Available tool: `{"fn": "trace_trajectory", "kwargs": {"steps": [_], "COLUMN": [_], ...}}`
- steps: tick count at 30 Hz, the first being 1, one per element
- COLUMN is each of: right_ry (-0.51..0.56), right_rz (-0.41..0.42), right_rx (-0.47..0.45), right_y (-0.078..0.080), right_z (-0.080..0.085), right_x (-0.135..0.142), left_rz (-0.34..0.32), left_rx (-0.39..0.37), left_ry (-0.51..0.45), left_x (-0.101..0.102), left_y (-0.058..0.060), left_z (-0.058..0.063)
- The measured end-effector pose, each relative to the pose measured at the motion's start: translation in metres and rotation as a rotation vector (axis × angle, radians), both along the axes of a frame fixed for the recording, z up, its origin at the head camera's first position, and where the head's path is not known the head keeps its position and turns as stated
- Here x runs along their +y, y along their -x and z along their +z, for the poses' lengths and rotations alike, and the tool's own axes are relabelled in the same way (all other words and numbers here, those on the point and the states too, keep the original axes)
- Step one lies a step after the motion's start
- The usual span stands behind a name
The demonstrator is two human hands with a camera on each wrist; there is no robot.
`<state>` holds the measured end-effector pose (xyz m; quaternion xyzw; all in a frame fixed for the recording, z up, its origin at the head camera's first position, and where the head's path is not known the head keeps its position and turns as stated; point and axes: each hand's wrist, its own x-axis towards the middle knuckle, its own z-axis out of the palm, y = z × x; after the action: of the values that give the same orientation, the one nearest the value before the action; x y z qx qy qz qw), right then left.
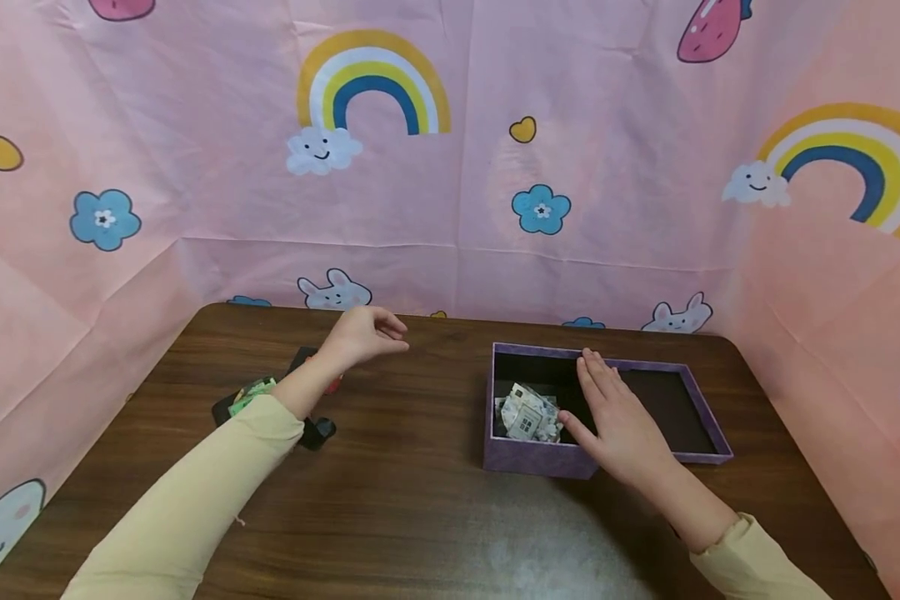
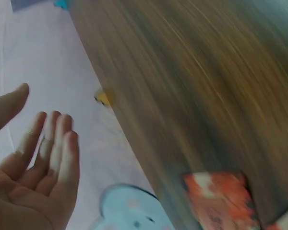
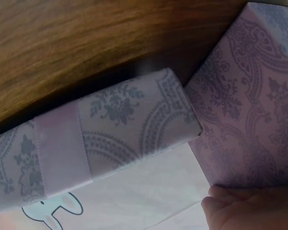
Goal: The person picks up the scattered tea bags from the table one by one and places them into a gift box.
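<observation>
The box [image 1: 536, 457] stands right of the table's [image 1: 412, 500] middle, well inside the near edge, wood stretching to its left. Packets [image 1: 528, 414] lie inside; the lid [image 1: 671, 400] sits just right. The right hand [image 1: 621, 425] lays straight fingers on the box's right rim; the left hand [image 1: 362, 337], fingers loosely bent, holds nothing.

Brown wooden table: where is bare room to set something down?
Bare table lies between the small black objects and the open purple rectangular box, and in front of it. The left hand hovers above the first patch's far end. Crowded: left, around the black objects with green pieces; right, where the right hand and shallow purple-rimmed lid border the box.
</observation>
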<state>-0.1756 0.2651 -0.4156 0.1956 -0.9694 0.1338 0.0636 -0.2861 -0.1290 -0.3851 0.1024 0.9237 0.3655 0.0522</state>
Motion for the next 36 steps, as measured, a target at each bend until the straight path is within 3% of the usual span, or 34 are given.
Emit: {"fn": "trace_trajectory", "kwargs": {"steps": [5, 9, 15, 19, 25, 36], "right_ry": [0.002, -0.006, -0.008, -0.005, -0.013, -0.010], "right_rz": [-0.001, -0.002, -0.006, -0.005, -0.008, -0.009], "right_rx": [0.011, 0.004, -0.013, -0.012, -0.008, -0.017], "right_y": [0.001, 0.001, 0.000, -0.001, 0.001, 0.003], "right_z": [0.000, 0.000, 0.000, 0.000, -0.001, 0.000], "right_x": [0.000, 0.000, 0.000, -0.001, 0.001, 0.000], "left_rz": [0.079, 0.086, 0.012, -0.065, -0.173, -0.225], "left_rx": [-0.016, 0.030, 0.106, 0.080, 0.068, 0.091], "left_ry": [0.048, 0.058, 0.021, -0.004, 0.062, 0.130], "left_x": [-0.029, -0.047, -0.073, -0.088, -0.107, -0.124], "left_y": [0.007, 0.011, 0.014, 0.013, 0.014, 0.015], "left_z": [-0.011, -0.022, -0.039, -0.044, -0.046, -0.057]}}
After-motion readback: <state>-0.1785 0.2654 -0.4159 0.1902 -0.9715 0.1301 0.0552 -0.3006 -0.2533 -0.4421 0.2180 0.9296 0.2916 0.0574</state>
